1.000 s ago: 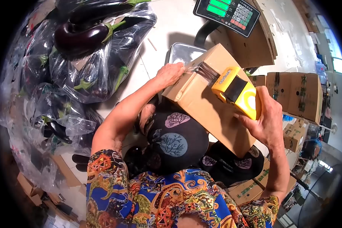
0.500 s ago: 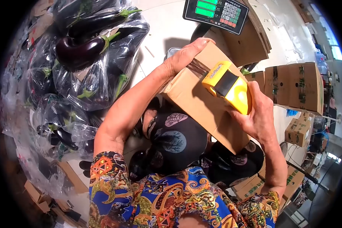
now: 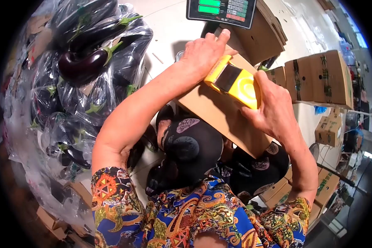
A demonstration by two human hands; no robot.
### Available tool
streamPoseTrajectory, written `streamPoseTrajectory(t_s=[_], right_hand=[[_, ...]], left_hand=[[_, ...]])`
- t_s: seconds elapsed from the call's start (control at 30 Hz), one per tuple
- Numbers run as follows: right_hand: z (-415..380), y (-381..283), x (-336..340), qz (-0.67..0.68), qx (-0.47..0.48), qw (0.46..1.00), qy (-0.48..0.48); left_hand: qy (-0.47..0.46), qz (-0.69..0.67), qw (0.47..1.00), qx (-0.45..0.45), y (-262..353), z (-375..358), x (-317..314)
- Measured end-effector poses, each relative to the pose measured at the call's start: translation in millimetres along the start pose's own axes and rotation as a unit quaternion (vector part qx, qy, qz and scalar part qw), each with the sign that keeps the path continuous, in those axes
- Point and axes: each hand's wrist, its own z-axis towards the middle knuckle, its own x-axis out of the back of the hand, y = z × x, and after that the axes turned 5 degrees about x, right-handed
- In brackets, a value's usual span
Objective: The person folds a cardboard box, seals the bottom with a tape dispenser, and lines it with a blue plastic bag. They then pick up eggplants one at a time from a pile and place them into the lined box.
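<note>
Brown cardboard box — left hand now farther across its far end, finger grip I can't tell; right hand clamped round yellow-and-black tape dispenser.

Tape disp. is yel./blk., box brn.

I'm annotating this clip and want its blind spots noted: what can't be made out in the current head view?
In the head view:
Cardboard box, upper end: partly hidden by the left hand and yellow tape dispenser.
Scale panel, top: cut off by the picture's upper edge.
Key markings on that panel: too small to read.
</note>
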Motion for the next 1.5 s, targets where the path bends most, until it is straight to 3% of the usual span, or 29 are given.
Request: streamPoseTrajectory(t_s=[0.13,0.2,0.3,0.33,0.47,0.5,0.57,0.67,0.77,0.9,1.03,1.17,1.37,1.43,1.5], right_hand=[[-3,4,-2,-0.010,0.020,1.000,0.019],[-2,5,-2,-0.005,0.023,1.000,0.021],[-24,16,14,-0.025,0.033,0.999,-0.011],[-47,26,21,-0.012,0.035,0.999,0.023],[-136,65,38,0.011,-0.078,0.997,0.011],[-157,76,33,0.015,-0.096,0.995,0.017],[-185,86,22,0.033,-0.119,0.992,0.033],[-195,99,1,0.064,-0.117,0.989,0.068],[-194,115,-13,0.067,-0.096,0.991,0.070],[-196,123,-35,0.096,-0.083,0.987,0.095],[-199,138,-79,0.185,-0.077,0.969,0.144],[-200,156,-133,0.239,-0.074,0.947,0.199],[-259,196,-183,0.167,-0.181,0.966,0.078],[-264,183,-170,0.132,-0.193,0.970,0.070],[-255,168,-147,0.078,-0.214,0.974,-0.001]], left_hand=[[-0.039,0.024,0.999,-0.022,-16,12,-19],[-0.062,0.035,0.997,0.014,-13,11,-9],[-0.041,0.057,0.996,0.049,-9,10,-2],[-0.035,0.069,0.996,0.045,-10,10,-2],[-0.019,0.115,0.993,0.011,-16,16,-10],[0.000,0.140,0.989,-0.049,-30,20,-21],[-0.002,0.159,0.984,-0.085,-21,15,-11],[-0.014,0.085,0.996,-0.029,-31,18,-16],[0.005,0.068,0.994,-0.082,-47,24,-23],[-0.010,0.027,0.999,0.021,-17,14,-7],[0.018,0.018,0.999,-0.045,-31,18,-14],[0.001,0.002,1.000,-0.014,-21,16,-10],[0.012,-0.005,1.000,-0.011,-19,18,-8],[0.013,0.000,1.000,0.000,-17,15,-8],[-0.012,-0.006,0.999,0.036,-11,16,-6]])
